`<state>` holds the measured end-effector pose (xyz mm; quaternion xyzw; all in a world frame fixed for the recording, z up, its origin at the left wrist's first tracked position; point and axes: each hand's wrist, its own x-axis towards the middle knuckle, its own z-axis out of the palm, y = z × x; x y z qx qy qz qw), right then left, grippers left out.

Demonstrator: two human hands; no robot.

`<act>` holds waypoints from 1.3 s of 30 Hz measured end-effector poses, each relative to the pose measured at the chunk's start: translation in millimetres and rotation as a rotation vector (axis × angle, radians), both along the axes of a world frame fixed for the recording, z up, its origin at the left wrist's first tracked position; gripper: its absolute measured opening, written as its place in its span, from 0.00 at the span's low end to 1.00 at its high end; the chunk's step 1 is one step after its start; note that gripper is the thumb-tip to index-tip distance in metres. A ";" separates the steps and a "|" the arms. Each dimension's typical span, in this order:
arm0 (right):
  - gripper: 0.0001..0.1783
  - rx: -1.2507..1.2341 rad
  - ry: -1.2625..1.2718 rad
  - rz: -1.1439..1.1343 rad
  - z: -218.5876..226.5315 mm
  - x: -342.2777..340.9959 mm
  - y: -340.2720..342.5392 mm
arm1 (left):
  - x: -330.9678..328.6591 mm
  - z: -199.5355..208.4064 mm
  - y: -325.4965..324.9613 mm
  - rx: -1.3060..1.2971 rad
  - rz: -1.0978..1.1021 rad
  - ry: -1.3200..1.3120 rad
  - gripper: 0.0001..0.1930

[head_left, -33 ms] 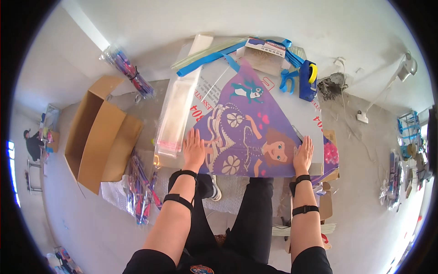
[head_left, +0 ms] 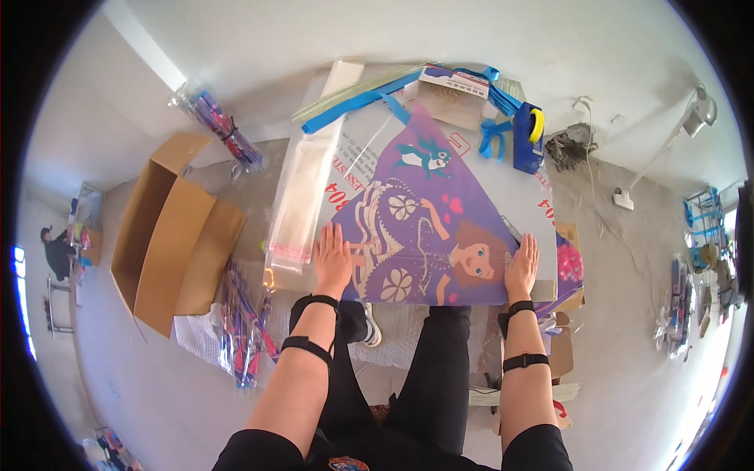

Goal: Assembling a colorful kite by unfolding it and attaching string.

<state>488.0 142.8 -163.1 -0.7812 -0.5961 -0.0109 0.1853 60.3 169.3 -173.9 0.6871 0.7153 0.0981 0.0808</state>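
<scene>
A purple printed sheet (head_left: 428, 235), roughly triangular, lies face up on a table (head_left: 546, 263), its tip pointing away from the person and its broad side toward their legs. The left hand (head_left: 332, 259) rests palm down at the sheet's near left corner, fingers straight and a little parted; the right hand (head_left: 522, 268) lies flat at its near right edge, fingers extended and close together. Neither grips anything. The pose suggests light pressure to keep the sheet smooth and square, though how hard the palms press cannot be told.

Clear plastic sleeves (head_left: 306, 204) are stacked just left of the sheet, perhaps for easy reach. Beyond its tip sit blue ribbon (head_left: 361, 108) and a small box (head_left: 455, 90); to the tip's right, blue scissors (head_left: 495, 140) and a tape dispenser (head_left: 528, 137) stand apart from the print, likely to leave it uncovered.

The sheet's near side runs along the table's edge, so there is little support that way. The sleeves crowd its left, the ribbon and box its far end; the freest room appears to be the grey strip along its right slope.
</scene>
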 end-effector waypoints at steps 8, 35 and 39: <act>0.28 0.125 0.233 -0.071 2.6 2.8 -5.8 | 1.5 31.2 44.7 -0.171 0.000 0.071 0.16; 0.21 0.241 0.333 -0.089 -6.5 12.5 -12.9 | -1.2 76.8 116.5 -0.538 0.115 -0.861 0.07; 0.20 0.389 0.326 -0.045 10.7 2.5 -8.2 | -3.6 98.9 48.9 -0.609 0.155 -1.162 0.07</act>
